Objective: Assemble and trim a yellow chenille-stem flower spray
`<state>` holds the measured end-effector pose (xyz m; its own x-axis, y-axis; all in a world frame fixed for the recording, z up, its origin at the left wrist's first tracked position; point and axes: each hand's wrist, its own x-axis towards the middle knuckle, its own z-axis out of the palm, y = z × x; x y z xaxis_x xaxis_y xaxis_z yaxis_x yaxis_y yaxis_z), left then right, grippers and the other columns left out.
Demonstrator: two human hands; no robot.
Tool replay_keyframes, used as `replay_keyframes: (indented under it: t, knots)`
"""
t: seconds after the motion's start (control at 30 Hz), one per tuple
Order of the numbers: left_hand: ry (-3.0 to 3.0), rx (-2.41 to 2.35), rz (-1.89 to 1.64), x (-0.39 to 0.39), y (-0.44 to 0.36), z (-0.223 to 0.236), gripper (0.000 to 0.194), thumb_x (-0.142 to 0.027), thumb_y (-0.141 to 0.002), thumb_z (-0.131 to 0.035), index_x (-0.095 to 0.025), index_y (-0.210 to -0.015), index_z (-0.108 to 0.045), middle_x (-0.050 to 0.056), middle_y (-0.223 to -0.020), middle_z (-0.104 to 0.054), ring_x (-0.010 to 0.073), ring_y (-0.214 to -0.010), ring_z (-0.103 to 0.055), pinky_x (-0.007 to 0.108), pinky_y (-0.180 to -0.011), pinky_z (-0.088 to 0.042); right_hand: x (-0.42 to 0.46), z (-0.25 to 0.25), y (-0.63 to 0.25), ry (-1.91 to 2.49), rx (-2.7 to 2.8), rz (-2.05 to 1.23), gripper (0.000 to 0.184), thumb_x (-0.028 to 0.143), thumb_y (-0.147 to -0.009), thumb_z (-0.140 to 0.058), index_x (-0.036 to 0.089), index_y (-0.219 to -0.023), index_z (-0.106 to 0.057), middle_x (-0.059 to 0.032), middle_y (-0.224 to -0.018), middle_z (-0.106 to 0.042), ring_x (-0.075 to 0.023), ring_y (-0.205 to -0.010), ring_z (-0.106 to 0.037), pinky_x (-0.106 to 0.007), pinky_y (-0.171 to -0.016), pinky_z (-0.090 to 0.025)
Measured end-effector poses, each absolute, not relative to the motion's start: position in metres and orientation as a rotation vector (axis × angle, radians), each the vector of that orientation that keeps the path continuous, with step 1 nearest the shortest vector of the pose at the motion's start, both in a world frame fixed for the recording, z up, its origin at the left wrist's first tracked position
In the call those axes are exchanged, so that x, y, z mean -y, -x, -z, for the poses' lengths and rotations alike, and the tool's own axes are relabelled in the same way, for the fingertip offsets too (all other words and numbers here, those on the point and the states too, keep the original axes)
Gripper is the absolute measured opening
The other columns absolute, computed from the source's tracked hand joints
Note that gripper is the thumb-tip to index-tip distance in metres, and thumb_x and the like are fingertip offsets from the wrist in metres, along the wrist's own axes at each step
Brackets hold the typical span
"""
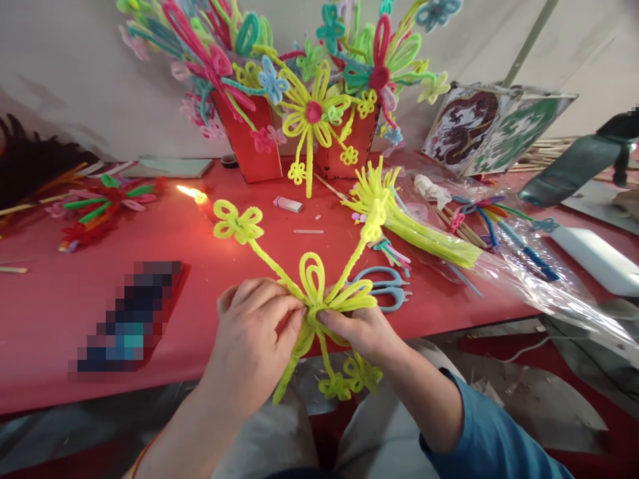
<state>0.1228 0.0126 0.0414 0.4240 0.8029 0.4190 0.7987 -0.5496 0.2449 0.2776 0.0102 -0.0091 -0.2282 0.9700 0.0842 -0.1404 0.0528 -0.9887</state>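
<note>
Both hands hold a yellow-green pipe cleaner flower (312, 276) above the table's front edge. My left hand (257, 326) pinches it at the centre from the left, thumb and fingertips pressed together. My right hand (362, 326) grips the centre from the right, its thumb on the middle and its other fingers mostly hidden behind the petals. Two stems rise from the flower, each tipped with a small blossom, while more small blossoms and a stem hang below. Beside my right hand lie blue-handled scissors (384, 299), partly covered by the flower.
A small flame (192, 194) burns at the left blossom's side. A dark phone (132, 319) lies left. Yellow pipe cleaners (424, 233) in plastic lie right, near a bottle (569, 169). Red vases (252, 136) with pipe cleaner flowers stand behind a white eraser-like block (288, 203).
</note>
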Motion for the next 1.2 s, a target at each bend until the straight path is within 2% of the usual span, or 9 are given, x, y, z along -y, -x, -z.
replay_keyframes:
  t: [0.33,0.8,1.0,1.2]
  knots:
    - [-2.643,-1.465,-0.81,-0.0132,-0.1196,-0.0416,0.01,-0.018,-0.077,-0.056,-0.018,-0.07,-0.063,0.004,-0.074,-0.063,0.0223,-0.077,-0.053,0.038,-0.071,-0.037,-0.0095,0.0121,-0.2768,0.937,1.293,-1.403,0.015,0.026,-0.075,-0.056,0.017,-0.084,-0.064,-0.0025,-0.078,-0.064,-0.0187,-0.077,-0.06,-0.03,-0.07,-0.047]
    - [-2.703,-1.454,-0.862,-0.0116,-0.1204,-0.042,0.011,-0.018,-0.078,-0.055,-0.019,-0.071,-0.063,0.003,-0.074,-0.065,0.0221,-0.081,-0.053,0.039,-0.075,-0.037,-0.01,0.0076,-0.2765,0.97,1.315,-1.374,0.012,0.024,-0.074,-0.056,0.016,-0.078,-0.064,-0.0024,-0.073,-0.063,-0.0188,-0.076,-0.059,-0.029,-0.068,-0.047]
    - [-2.757,-1.409,-0.727,-0.0146,-0.1215,-0.0451,0.016,-0.015,-0.077,-0.052,-0.021,-0.066,-0.06,0.002,-0.072,-0.064,0.0208,-0.078,-0.055,0.039,-0.074,-0.038,-0.01,0.008,-0.277,0.972,1.308,-1.414,0.011,0.024,-0.074,-0.056,0.017,-0.079,-0.062,-0.0015,-0.075,-0.062,-0.0183,-0.076,-0.059,-0.028,-0.068,-0.047]
    - [-2.706,-1.421,-0.845,-0.0137,-0.1231,-0.0429,0.012,-0.013,-0.075,-0.054,-0.02,-0.066,-0.057,0.001,-0.07,-0.063,0.0197,-0.075,-0.055,0.038,-0.073,-0.038,-0.0092,0.0079,-0.2751,0.977,1.154,-1.482,0.014,0.025,-0.071,-0.06,0.018,-0.081,-0.065,-0.0018,-0.076,-0.064,-0.0199,-0.079,-0.06,-0.03,-0.072,-0.048]
